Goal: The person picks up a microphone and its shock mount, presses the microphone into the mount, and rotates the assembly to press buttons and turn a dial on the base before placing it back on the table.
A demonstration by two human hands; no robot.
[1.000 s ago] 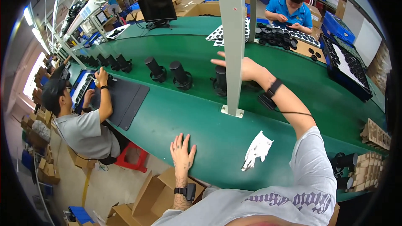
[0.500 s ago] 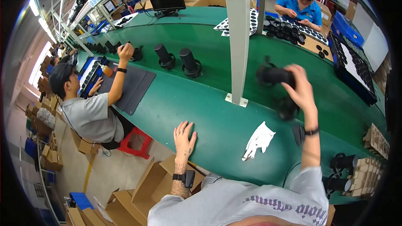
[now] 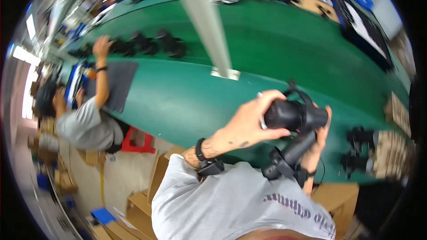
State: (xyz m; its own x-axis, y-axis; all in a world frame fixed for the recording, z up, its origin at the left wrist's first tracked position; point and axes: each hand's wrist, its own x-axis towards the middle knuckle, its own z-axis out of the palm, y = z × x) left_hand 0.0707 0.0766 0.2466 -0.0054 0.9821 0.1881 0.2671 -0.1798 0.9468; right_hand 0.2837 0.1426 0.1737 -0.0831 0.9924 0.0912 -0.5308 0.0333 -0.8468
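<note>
My left hand [image 3: 247,123] is wrapped round a black cylindrical device [image 3: 284,115] with a ring-shaped bracket at its far end. Below it, a second similar black device [image 3: 294,150] lies tilted against my right hand [image 3: 316,144], whose fingers curl up around the right side of the pair. The two devices touch or overlap, held above the near green bench in front of my chest. Parts of my right palm are hidden behind them. The exact kind of these devices does not show.
Several similar black devices [image 3: 170,43] stand on the green belt [image 3: 275,35] at the far left, where a co-worker [image 3: 93,122] reaches. A grey post [image 3: 205,22] rises between bench and belt. Moulded pulp trays [image 3: 391,155] sit at right with black devices [image 3: 361,137]. Cardboard boxes [image 3: 334,198] lie below.
My right hand has brought the black devices from over the belt toward my chest. My left hand has left the bench top and taken hold of one. The view has tilted downward.
</note>
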